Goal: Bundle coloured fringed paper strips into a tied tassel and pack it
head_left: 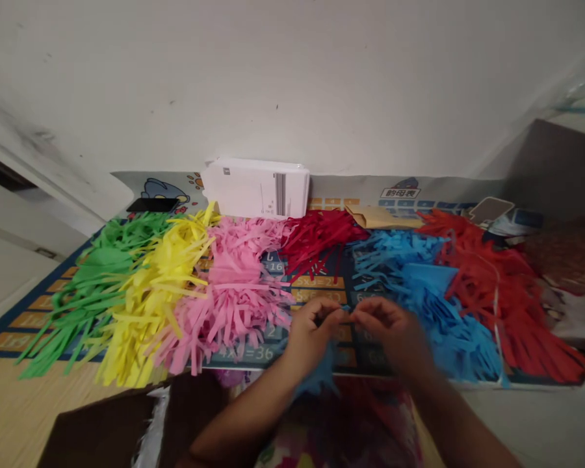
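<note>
My left hand (312, 335) is closed in a pinch around the top of a blue fringed paper tassel (322, 377). The tassel's strips hang below that hand, over the near edge of the mat. Almost touching it, my right hand (394, 331) also pinches at the tassel's small top end; its back is blurred by motion. Close beside the right hand lies a pile of blue fringed paper (433, 312). To the left of my left hand is pink fringed paper (238, 299), and beyond both hands a dark red bunch (322, 237).
A printed mat (258, 353) covers the surface. Yellow (151, 299) and green fringe piles (102, 266) lie left, a red pile (502, 279) right. At the back are a white box (258, 188), a black phone-like object (152, 205) and a brown paper packet (385, 218).
</note>
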### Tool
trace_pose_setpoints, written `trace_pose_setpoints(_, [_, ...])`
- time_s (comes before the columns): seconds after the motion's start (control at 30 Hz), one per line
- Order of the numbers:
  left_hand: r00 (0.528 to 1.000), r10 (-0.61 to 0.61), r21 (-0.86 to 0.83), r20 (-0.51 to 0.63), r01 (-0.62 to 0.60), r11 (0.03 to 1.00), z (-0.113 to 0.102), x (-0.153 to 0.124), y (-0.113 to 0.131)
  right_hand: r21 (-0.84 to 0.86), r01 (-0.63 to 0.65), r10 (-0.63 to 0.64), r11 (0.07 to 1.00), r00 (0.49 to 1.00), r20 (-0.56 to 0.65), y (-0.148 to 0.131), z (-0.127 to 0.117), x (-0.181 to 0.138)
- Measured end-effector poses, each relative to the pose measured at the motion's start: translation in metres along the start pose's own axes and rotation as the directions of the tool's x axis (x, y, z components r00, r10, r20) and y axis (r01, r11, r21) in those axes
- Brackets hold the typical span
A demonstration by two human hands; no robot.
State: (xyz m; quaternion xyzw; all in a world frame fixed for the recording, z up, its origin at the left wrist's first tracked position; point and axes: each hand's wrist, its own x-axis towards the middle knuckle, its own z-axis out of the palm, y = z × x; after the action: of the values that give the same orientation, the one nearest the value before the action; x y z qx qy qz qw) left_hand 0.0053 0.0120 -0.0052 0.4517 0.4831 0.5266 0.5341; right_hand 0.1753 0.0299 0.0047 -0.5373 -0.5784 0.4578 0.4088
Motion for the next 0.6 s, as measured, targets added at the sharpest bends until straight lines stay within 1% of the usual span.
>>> trace_pose_setpoints(0.03, [0.999,0.05,0.082,0.014,-0.051,0.995,0.004,0.0,0.0,0.149,-0.049,0.057,0.988,0.997,-0.049,0.007,0.005,-0.011])
trace_pose_setpoints(0.07, [0.994,0.1,0.164,0.033,-0.104,0.981,0.007,0.0,0.001,0.245,-0.079,0.106,0.966,0.989,-0.102,0.013,0.01,-0.018])
trace_pose_setpoints(0.1, [0.988,0.147,0.235,0.056,-0.156,0.959,0.01,0.0,0.001,0.302,-0.092,0.144,0.949,0.978,-0.154,0.019,0.014,-0.022])
trace_pose_setpoints(0.17, [0.971,0.212,0.325,0.112,-0.238,0.915,0.014,0.0,0.002,0.344,-0.092,0.182,0.934,0.954,-0.238,0.025,0.017,-0.024])
trace_pose_setpoints(0.27, [0.95,0.259,0.377,0.174,-0.307,0.874,0.017,0.0,0.003,0.355,-0.09,0.2,0.931,0.937,-0.288,0.029,0.013,-0.023])
trace_pose_setpoints(0.33, [0.943,0.271,0.404,0.194,-0.329,0.854,0.018,0.0,0.002,0.359,-0.084,0.203,0.93,0.929,-0.309,0.03,0.009,-0.024])
trace_pose_setpoints(0.4, [0.939,0.274,0.429,0.21,-0.34,0.837,0.019,-0.001,0.001,0.344,-0.073,0.186,0.936,0.932,-0.311,0.031,0.007,-0.026])
trace_pose_setpoints(0.47, [0.93,0.286,0.465,0.229,-0.363,0.807,0.019,-0.001,0.001,0.299,-0.051,0.144,0.953,0.944,-0.297,0.033,0.005,-0.027])
trace_pose_setpoints(0.6, [0.891,0.322,0.548,0.319,-0.451,0.705,0.017,-0.002,0.001,0.177,0.017,0.023,0.984,0.975,-0.223,0.033,0.001,-0.028])
